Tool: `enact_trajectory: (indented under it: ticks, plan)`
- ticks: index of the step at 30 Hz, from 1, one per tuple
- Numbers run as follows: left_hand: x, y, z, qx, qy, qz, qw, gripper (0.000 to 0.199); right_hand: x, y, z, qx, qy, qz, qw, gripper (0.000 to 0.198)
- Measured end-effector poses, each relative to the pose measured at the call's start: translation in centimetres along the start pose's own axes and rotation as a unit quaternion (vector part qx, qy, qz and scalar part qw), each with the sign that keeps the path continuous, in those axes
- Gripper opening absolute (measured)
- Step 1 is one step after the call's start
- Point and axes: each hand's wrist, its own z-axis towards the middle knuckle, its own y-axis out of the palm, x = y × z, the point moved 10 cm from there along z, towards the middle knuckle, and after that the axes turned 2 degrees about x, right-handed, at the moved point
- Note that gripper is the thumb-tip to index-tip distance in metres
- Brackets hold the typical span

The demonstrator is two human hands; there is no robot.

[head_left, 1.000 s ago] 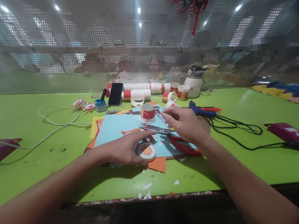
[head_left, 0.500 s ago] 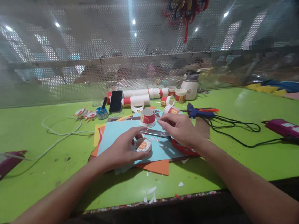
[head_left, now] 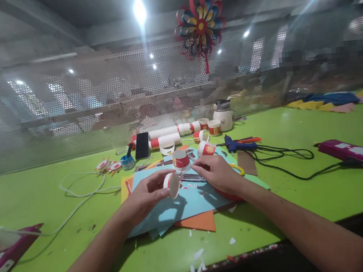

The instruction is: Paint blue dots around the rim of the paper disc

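My left hand grips a shallow cut-off paper cup bottom between thumb and fingers. The piece is tipped on edge, its white hollow side facing right. My right hand is closed in a pinch; what its fingertips hold, if anything, is too small to make out. Beneath that hand lie metal scissors, partly covered by it. A red and white paper cup stands just beyond both hands on light blue paper. Another paper cup lies tilted behind my right hand.
Farther back are a phone, a blue jar, rolled paper tubes, a paper cup and a white flask. A blue glue gun with a black cord lies right; a purple power strip is beyond it.
My left hand has turned the cup bottom from printed side up to hollow side showing. My right hand stays pinched near the scissors. The camera view has tilted upward.
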Motion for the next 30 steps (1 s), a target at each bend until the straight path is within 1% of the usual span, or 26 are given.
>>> enact_trajectory:
  ticks: [6, 12, 15, 17, 19, 20, 23, 25, 26, 28, 30]
  plan:
    - [-0.2, 0.0, 0.1, 0.001, -0.001, 0.002, 1.0, 0.052, -0.4, 0.2, -0.1, -0.01, -0.001, 0.002, 1.0, 0.015]
    - [-0.2, -0.4, 0.2, 0.011, 0.009, 0.029, 0.999, 0.05, -0.6, 0.7, -0.3, -0.02, 0.003, -0.019, 1.0, 0.015]
    - [-0.1, -0.6, 0.4, 0.016, 0.011, 0.047, 0.999, 0.049, 0.0, 0.5, 0.2, -0.029, 0.024, -0.054, 0.998, 0.017]
    - [0.0, -0.9, 0.4, 0.025, 0.01, 0.056, 0.998, 0.048, 1.0, -0.3, 0.6, -0.041, 0.047, -0.092, 0.994, 0.021]
    - [0.1, -1.2, 0.5, 0.034, 0.006, 0.063, 0.997, 0.048, 2.1, -1.4, 0.8, -0.073, 0.067, -0.134, 0.986, 0.023]
    - [0.1, -1.4, 0.5, 0.04, 0.003, 0.068, 0.997, 0.048, 2.5, -1.9, 0.7, -0.1, 0.071, -0.154, 0.98, 0.023]
    - [0.5, -2.0, 0.6, 0.062, 0.01, 0.092, 0.994, 0.05, 3.5, -2.4, -0.7, -0.202, 0.068, -0.212, 0.954, 0.017]
    - [0.9, -2.2, 0.5, 0.075, 0.027, 0.108, 0.991, 0.05, 3.8, -2.1, -2.3, -0.26, 0.058, -0.256, 0.929, 0.02]
    - [1.0, -2.2, 0.5, 0.075, 0.034, 0.113, 0.99, 0.051, 3.9, -1.8, -3.1, -0.28, 0.053, -0.278, 0.918, 0.022]
    - [1.1, -1.9, 0.6, 0.063, 0.045, 0.121, 0.99, 0.053, 4.1, -1.1, -4.3, -0.308, 0.037, -0.308, 0.899, 0.027]
    - [1.1, -1.6, 0.7, 0.049, 0.057, 0.127, 0.989, 0.055, 4.5, -0.4, -4.8, -0.325, 0.023, -0.328, 0.887, 0.038]
